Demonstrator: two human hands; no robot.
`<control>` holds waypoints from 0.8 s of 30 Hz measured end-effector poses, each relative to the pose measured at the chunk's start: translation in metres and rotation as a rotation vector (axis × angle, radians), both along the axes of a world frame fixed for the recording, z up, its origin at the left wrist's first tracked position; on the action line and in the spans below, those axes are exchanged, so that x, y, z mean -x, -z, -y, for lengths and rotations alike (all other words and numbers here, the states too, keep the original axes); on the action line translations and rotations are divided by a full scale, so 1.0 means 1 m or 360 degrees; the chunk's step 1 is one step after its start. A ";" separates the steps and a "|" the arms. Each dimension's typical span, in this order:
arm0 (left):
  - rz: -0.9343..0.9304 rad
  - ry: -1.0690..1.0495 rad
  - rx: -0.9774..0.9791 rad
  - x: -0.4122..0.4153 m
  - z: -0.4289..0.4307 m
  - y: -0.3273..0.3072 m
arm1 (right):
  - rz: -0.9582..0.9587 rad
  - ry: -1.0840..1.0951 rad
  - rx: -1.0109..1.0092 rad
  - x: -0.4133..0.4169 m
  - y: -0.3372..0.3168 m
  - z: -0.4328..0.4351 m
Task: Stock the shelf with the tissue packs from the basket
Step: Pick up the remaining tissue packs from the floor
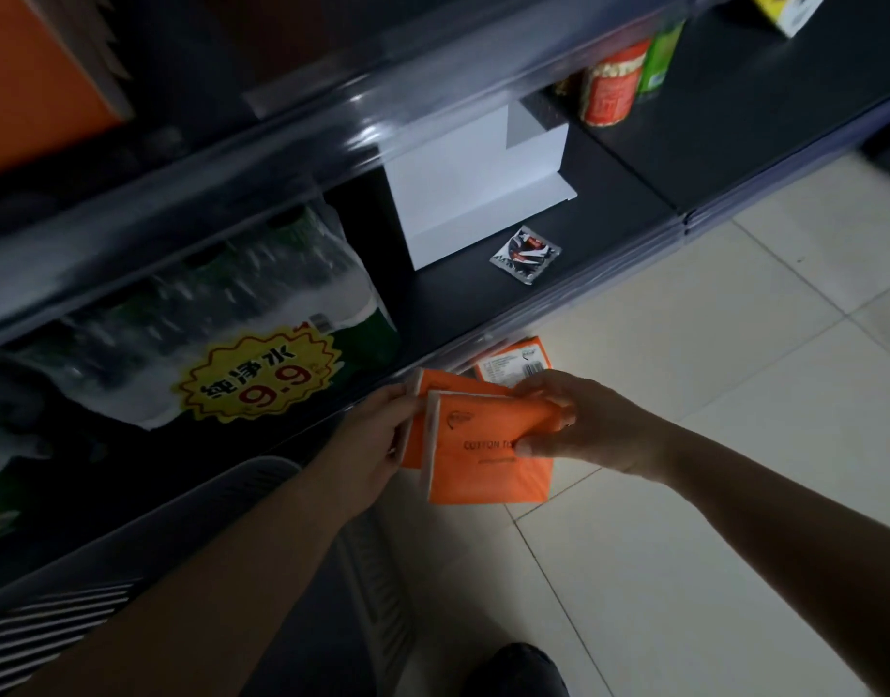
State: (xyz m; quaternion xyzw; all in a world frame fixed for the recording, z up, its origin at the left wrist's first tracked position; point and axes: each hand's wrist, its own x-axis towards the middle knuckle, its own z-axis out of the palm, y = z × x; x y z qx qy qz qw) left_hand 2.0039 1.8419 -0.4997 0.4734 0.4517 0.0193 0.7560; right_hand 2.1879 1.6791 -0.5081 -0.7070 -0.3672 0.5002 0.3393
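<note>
Both hands hold orange tissue packs just in front of the dark bottom shelf (483,289). My right hand (573,420) grips the front orange pack (483,470) by its top edge, thumb on its face. My left hand (377,430) holds the left side of a second orange pack (448,384) tucked behind the first. A third orange pack (513,364), barcode side up, shows behind them near the shelf's front lip. The grey slotted basket (231,500) is at the lower left, under my left forearm.
On the shelf stand a white metal divider (463,193), a small foil packet (525,256) and a wrapped case of water bottles with a yellow 9.9 price tag (261,379). Cans (613,88) stand further right. Light floor tiles (734,344) lie to the right; a dark shoe (513,671) is below.
</note>
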 end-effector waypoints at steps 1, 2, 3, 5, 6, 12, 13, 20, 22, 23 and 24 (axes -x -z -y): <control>0.0040 0.0000 -0.0013 -0.001 0.000 -0.007 | -0.0088 0.0062 -0.0001 0.001 -0.004 -0.002; 0.0078 0.0000 -0.0031 -0.002 0.000 -0.015 | -0.0167 0.0122 -0.0006 0.003 -0.009 -0.004; 0.0116 -0.0005 -0.0044 -0.002 0.000 -0.021 | -0.0222 0.0181 -0.0011 0.005 -0.014 -0.006; 0.0177 -0.0044 -0.0064 -0.004 0.000 -0.035 | -0.0287 0.0304 -0.0042 0.008 -0.025 -0.009; 0.0208 -0.0061 -0.0077 -0.005 0.000 -0.042 | -0.0306 0.0359 -0.0067 0.009 -0.032 -0.011; 0.0480 -0.0062 -0.0021 -0.008 -0.001 -0.076 | -0.0501 0.0458 -0.0246 0.015 -0.078 -0.011; 0.0521 -0.0055 -0.0019 -0.008 -0.001 -0.082 | -0.0557 0.0454 -0.0278 0.015 -0.086 -0.011; 0.0552 0.0003 -0.0250 -0.009 0.003 -0.127 | -0.0498 0.0483 -0.0487 0.014 -0.138 -0.013; 0.0577 0.0058 -0.0376 -0.010 0.003 -0.142 | -0.0482 0.0493 -0.0566 0.012 -0.155 -0.016; 0.0602 0.0086 -0.0418 -0.011 0.003 -0.149 | -0.0489 0.0494 -0.0611 0.011 -0.164 -0.018; 0.0616 0.0106 -0.0472 -0.012 0.002 -0.157 | -0.0502 0.0496 -0.0659 0.011 -0.172 -0.021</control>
